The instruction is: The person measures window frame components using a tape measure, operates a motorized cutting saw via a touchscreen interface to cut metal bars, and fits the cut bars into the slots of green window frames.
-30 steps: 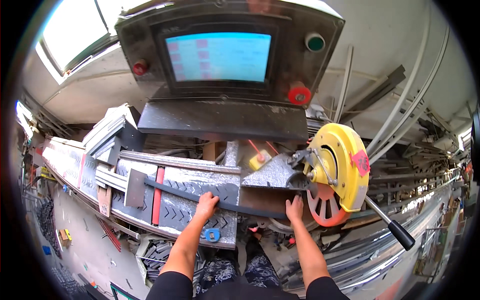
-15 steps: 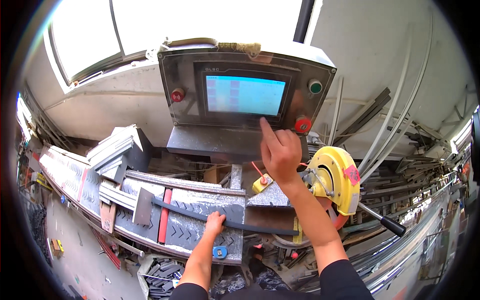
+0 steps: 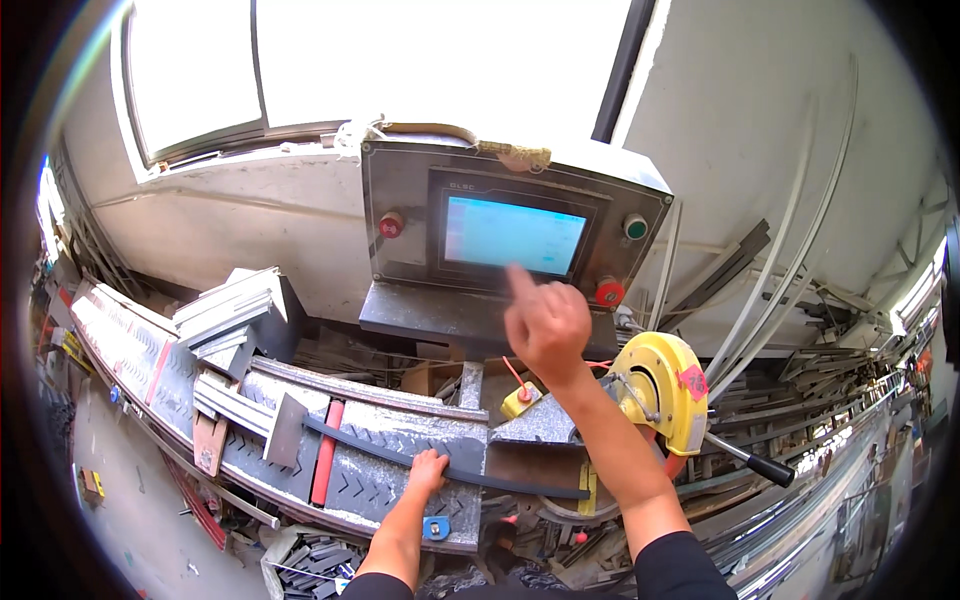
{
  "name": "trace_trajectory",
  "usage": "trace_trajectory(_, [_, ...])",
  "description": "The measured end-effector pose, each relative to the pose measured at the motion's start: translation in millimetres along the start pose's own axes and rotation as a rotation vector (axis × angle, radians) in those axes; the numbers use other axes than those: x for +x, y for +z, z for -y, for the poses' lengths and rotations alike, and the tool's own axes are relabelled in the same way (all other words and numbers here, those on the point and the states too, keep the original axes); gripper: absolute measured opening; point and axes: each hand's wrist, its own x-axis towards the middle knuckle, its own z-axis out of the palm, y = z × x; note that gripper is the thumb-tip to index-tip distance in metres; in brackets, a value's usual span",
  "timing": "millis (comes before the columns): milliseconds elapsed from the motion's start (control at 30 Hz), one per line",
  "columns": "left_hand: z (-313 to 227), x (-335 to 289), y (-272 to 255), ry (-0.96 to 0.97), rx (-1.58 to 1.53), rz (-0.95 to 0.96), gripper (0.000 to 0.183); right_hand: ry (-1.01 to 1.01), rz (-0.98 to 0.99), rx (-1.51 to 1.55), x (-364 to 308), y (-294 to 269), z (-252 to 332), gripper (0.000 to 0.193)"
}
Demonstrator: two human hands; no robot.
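A long, dark grey profile strip (image 3: 520, 485) lies along the machine bed, from a metal stop plate (image 3: 286, 430) on the left to the saw side on the right. My left hand (image 3: 430, 468) is closed over the strip near its middle. Above the bed, my right hand (image 3: 552, 325) is at the lower edge of a lit touchscreen (image 3: 515, 232). Its index finger points out, slightly smeared by motion, and the other fingers curl in with nothing visible in them. Whether the fingertip touches the panel cannot be told. Around the screen sits a metal control box (image 3: 405, 180).
A yellow-guarded cutting saw (image 3: 665, 385) with a black-gripped handle (image 3: 768, 468) stands right of my right forearm. A blue tape measure (image 3: 436, 528) lies at the bed's front edge. Offcuts fill a sack (image 3: 305, 560) below. Long profiles (image 3: 800, 490) are stacked at right.
The head view has shifted, so the control box appears lower. My right index finger has moved left along the screen's lower edge, and the display shows a different page. The left hand stays on the strip.
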Motion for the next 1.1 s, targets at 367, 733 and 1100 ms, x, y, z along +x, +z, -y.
trace_trajectory(367, [-2.8, -5.8, 3.1, 0.010, -0.019, -0.027, 0.043, 0.042, 0.027, -0.144, 16.5, 37.3, 14.1, 0.048])
trace_trajectory(733, [-8.3, -1.7, 0.4, 0.018, -0.011, -0.029, 0.042, 0.056, -0.006, -0.188, 9.8, 38.2, 2.5, 0.057])
trace_trajectory(1100, [-7.0, -1.5, 1.0, 0.015, -0.032, -0.063, 0.039, -0.021, -0.126, -0.104, 5.1, 30.3, 3.9, 0.029])
